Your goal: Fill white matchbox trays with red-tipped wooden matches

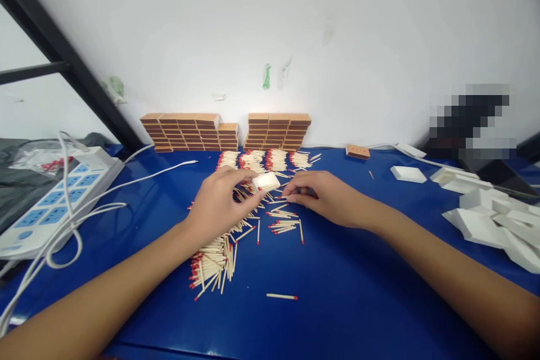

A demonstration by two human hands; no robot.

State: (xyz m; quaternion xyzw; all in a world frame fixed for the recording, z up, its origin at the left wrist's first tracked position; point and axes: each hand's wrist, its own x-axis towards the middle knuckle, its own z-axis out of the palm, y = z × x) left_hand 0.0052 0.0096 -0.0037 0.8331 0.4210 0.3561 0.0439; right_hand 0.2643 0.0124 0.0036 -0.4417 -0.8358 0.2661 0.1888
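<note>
My left hand (219, 202) grips a small white matchbox tray (266, 181) between thumb and fingers, held just above a heap of red-tipped matches (215, 259) spread on the blue table (337, 292). My right hand (323, 197) rests palm down beside the tray, its fingertips pinched together over loose matches (283, 227); whether they hold any I cannot make out. More matches (270, 160) lie in bundles behind the hands.
Two stacks of brown matchboxes (189, 132) (278, 131) line the white wall, and one single box (358, 151) lies to the right. White empty trays (493, 219) pile up at the right. A power strip (54, 197) with white cables sits left. One stray match (282, 296) lies near me.
</note>
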